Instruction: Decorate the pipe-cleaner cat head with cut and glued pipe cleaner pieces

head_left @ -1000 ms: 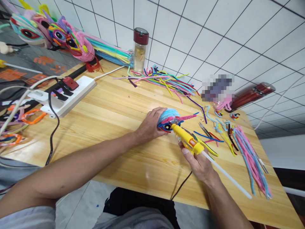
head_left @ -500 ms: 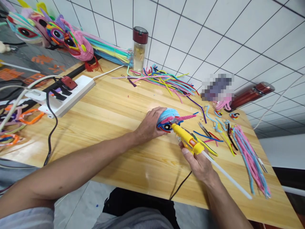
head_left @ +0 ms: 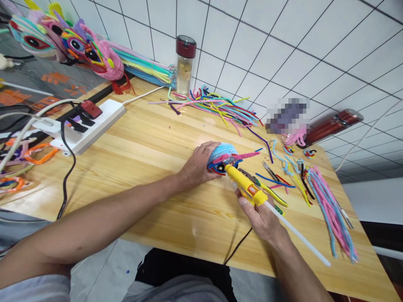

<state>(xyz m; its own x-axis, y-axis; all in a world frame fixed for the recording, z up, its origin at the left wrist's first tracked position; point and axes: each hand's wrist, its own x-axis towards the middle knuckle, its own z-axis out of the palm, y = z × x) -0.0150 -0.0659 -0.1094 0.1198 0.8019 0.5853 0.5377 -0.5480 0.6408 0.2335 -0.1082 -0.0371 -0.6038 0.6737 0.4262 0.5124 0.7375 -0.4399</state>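
Note:
My left hand (head_left: 200, 164) is wrapped round the left side of a blue pipe-cleaner figure (head_left: 225, 149), which has a dark eye edged in blue and red and a pink twisted strip jutting right. In my right hand (head_left: 260, 214) is a yellow hot glue gun (head_left: 244, 183), gripped by its handle, with a long white glue stick (head_left: 297, 233) out of its back end. The gun's nozzle is at the figure beside the eye; whether it touches I cannot tell. Green-and-yellow-handled pliers (head_left: 273, 195) lie partly hidden behind the gun.
A white power strip (head_left: 102, 126) with plugs and cables is at the left. At the back stand a glass bottle (head_left: 185, 67) and a pile of pipe cleaners (head_left: 217, 105). More pipe cleaners (head_left: 333, 214) and a red flask (head_left: 333, 126) lie right. Finished figures (head_left: 108, 67) sit back left.
The glue gun in my right hand has shifted slightly left and down, showing more of the pliers behind it. My left hand and the figure hold still.

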